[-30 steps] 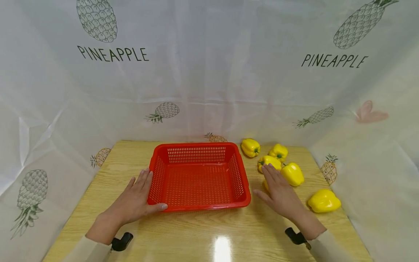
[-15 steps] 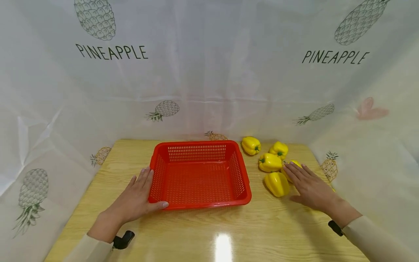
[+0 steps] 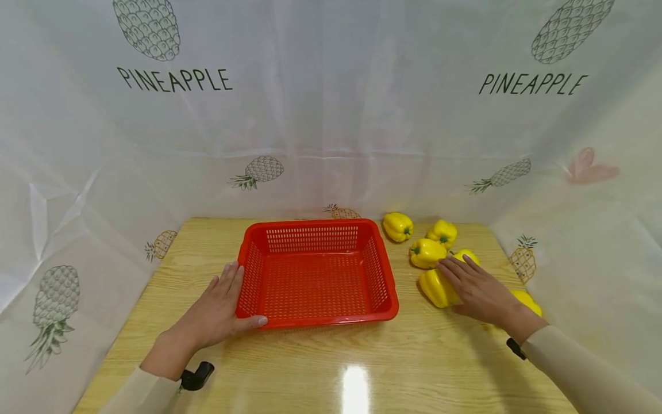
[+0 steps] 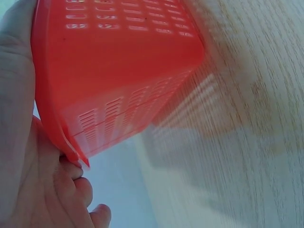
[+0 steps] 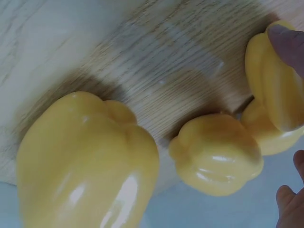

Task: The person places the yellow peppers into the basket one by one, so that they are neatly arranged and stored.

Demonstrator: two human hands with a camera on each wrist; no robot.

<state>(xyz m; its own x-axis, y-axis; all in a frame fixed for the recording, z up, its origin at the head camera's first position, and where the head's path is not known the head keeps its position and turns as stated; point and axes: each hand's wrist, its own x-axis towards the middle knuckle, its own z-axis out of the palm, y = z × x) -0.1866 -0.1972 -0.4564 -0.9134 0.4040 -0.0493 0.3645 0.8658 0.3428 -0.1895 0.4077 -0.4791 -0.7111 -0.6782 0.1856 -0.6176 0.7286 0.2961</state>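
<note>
A red plastic basket (image 3: 318, 323) with slotted walls stands on the table with nothing in it. My left hand (image 3: 209, 313) holds its front left corner, thumb along the front rim, fingers at the left side; in the left wrist view the rim (image 4: 45, 95) lies between thumb and fingers. My right hand (image 3: 478, 294) is over the yellow bell peppers, fingers extended. Its fingertips overlap the front pepper (image 3: 433, 287) and partly hide the pepper behind (image 3: 467, 256). In the right wrist view the thumb (image 5: 287, 45) lies over one pepper (image 5: 268, 78).
More yellow bell peppers lie behind: one by the basket's back corner (image 3: 397, 226), one at the back (image 3: 443, 232), one in front of it (image 3: 427, 253). Another pepper (image 3: 526, 300) sits by the right forearm. A pineapple-print sheet (image 3: 331, 115) rises behind the wooden table (image 3: 289, 368).
My right hand moved right and away from the basket, then slightly back left over the front pepper. My left hand and the basket stay in place.
</note>
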